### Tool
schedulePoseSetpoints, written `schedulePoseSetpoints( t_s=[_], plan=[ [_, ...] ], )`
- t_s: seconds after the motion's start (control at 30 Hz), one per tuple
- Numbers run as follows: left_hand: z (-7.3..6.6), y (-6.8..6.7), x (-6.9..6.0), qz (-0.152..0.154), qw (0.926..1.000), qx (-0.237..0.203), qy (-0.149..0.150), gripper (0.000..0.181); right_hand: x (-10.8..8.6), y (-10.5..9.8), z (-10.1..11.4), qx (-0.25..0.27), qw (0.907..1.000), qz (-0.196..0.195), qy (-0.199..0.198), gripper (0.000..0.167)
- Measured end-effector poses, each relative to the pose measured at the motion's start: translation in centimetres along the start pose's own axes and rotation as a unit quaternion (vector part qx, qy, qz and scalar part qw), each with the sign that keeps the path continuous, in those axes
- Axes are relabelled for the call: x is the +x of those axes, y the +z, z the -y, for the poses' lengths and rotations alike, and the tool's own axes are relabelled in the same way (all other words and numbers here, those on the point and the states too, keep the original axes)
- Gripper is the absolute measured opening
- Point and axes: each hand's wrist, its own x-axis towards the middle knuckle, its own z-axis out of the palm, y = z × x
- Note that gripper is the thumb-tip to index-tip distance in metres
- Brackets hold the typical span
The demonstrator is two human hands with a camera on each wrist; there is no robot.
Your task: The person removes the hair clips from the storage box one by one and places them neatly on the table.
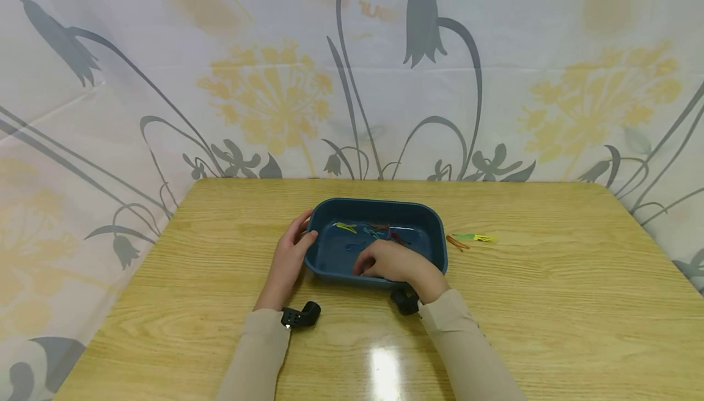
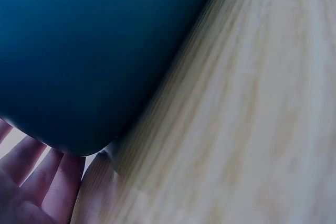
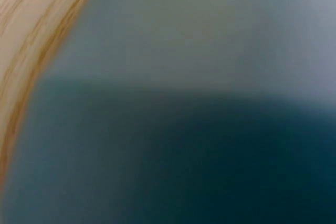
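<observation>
A dark blue rectangular basin (image 1: 379,206) with rounded corners stands on the table. My left hand (image 1: 289,253) holds its left end, thumb at the rim and fingers outside; in the left wrist view those fingers (image 2: 63,182) lie along the outer wall. Over the near rim reaches my right hand (image 1: 393,260), its fingers bent down inside; whether they pinch anything is hidden. On the basin floor lie several small slender pieces with forked ends, including a yellow one (image 1: 346,227), a teal one (image 1: 372,232) and a dark red one (image 1: 398,239). The right wrist view is blurred.
Right of the basin, a brown-orange forked piece (image 1: 457,242) and a green-yellow piece with a frayed end (image 1: 477,238) lie on the wooden table (image 1: 550,303). A flower-patterned curtain (image 1: 374,95) hangs behind the table's far edge.
</observation>
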Motion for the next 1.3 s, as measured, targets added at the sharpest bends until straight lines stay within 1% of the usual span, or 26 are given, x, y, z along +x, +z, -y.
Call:
schedulePoseSetpoints(
  t_s=[0.2,0.37,0.7,0.83,0.97,1.17,1.3],
  plan=[
    [0.22,0.02,0.08,-0.004,1.0000,0.002,0.001,0.042,0.01,0.10,0.06,-0.017,0.9998,-0.008,0.003,0.016],
    [0.12,0.06,-0.01,-0.004,1.0000,0.000,-0.002,0.042,-0.06,0.19,0.10,-0.018,0.9995,-0.016,0.021,0.015],
    [-0.06,0.05,-0.11,-0.004,0.9999,0.005,-0.008,0.041,-0.04,0.21,0.10,-0.015,0.9986,-0.024,0.044,0.014],
    [-0.19,0.07,-0.12,-0.001,0.9999,0.003,-0.012,0.043,0.00,0.18,0.12,-0.019,0.9980,-0.028,0.053,0.015],
    [-0.24,0.09,-0.04,-0.001,0.9999,0.003,-0.010,0.042,0.04,0.13,0.19,-0.028,0.9973,-0.031,0.060,0.015],
    [-0.24,0.06,-0.08,-0.002,0.9999,0.008,-0.008,0.042,0.00,0.09,0.25,-0.034,0.9974,-0.031,0.054,0.013],
    [-0.23,0.05,-0.04,-0.003,0.9999,0.008,-0.013,0.042,-0.05,-0.03,0.17,-0.045,0.9971,-0.044,0.044,0.013]
  ],
)
